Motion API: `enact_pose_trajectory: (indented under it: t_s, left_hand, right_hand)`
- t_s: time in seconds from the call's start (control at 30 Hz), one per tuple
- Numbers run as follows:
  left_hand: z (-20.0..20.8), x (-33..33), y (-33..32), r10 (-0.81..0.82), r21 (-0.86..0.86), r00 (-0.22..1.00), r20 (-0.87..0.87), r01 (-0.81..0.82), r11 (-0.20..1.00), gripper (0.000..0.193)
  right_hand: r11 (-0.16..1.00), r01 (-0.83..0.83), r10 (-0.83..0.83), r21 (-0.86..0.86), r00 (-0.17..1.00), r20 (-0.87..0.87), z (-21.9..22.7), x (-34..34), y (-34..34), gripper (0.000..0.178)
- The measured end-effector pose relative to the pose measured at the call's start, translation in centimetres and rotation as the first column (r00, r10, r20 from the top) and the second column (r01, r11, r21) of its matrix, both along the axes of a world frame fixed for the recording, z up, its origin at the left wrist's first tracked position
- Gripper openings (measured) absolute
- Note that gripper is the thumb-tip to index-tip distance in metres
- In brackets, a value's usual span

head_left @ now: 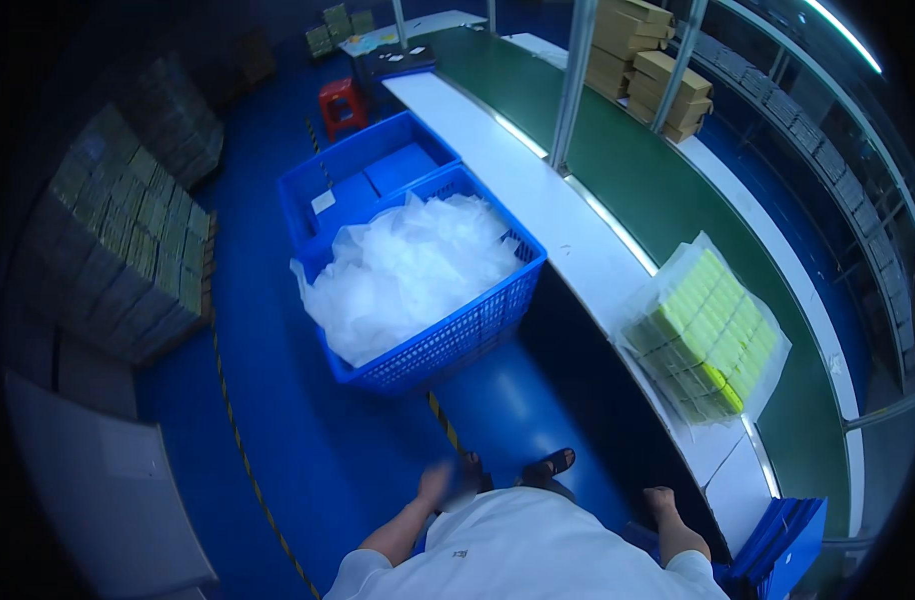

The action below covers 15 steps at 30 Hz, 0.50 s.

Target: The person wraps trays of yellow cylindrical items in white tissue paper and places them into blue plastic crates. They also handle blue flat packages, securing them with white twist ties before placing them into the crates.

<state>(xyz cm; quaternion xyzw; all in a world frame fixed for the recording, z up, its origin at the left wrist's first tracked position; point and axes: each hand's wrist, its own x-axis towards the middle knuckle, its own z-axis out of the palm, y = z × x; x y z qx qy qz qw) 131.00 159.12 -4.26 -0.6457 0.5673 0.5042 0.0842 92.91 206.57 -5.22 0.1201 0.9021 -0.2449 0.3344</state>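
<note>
My left hand hangs beside my body over the blue floor, smeared by motion, so its fingers cannot be made out. At my right side, close to the table's near edge, is my right hand. It touches nothing I can see, and its fingers are too small and foreshortened to read. Ahead of me stands a blue perforated plastic crate, heaped with crumpled white translucent sheets or bags. On the white tabletop to my right lies a block of stacked yellow-green packs in clear plastic wrapping.
Behind the crate sits another blue bin. A green conveyor belt runs along the white table. Cardboard boxes are piled beyond. Blue folded panels stand at the lower right, a red stool far ahead, stacked pallets leftward.
</note>
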Motion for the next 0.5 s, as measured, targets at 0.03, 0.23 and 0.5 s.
enact_pose_trajectory:
  t_s: [0.03, 0.23, 0.5]
  left_hand:
    - [-1.1, 3.1, -0.4, 0.176, 0.035, 0.984, 0.011, -0.177, 0.984, 0.059]
    - [-1.8, 14.0, -4.3, 0.520, 0.126, 0.854, 0.018, -0.518, 0.846, 0.069]
    - [-5.7, 18.3, -9.3, 0.013, 0.227, 0.999, 0.051, -0.024, 0.974, 0.051]
  right_hand:
    - [0.993, 0.054, -0.024, -0.101, 0.961, 0.275, -0.7, 1.9, -2.6, 0.037]
    - [0.777, -0.573, 0.629, -0.262, 0.722, 0.287, -2.6, 11.4, -19.8, 0.053]
    - [0.941, -0.196, 0.245, -0.275, 0.957, 0.153, -0.9, 17.4, -21.5, 0.054]
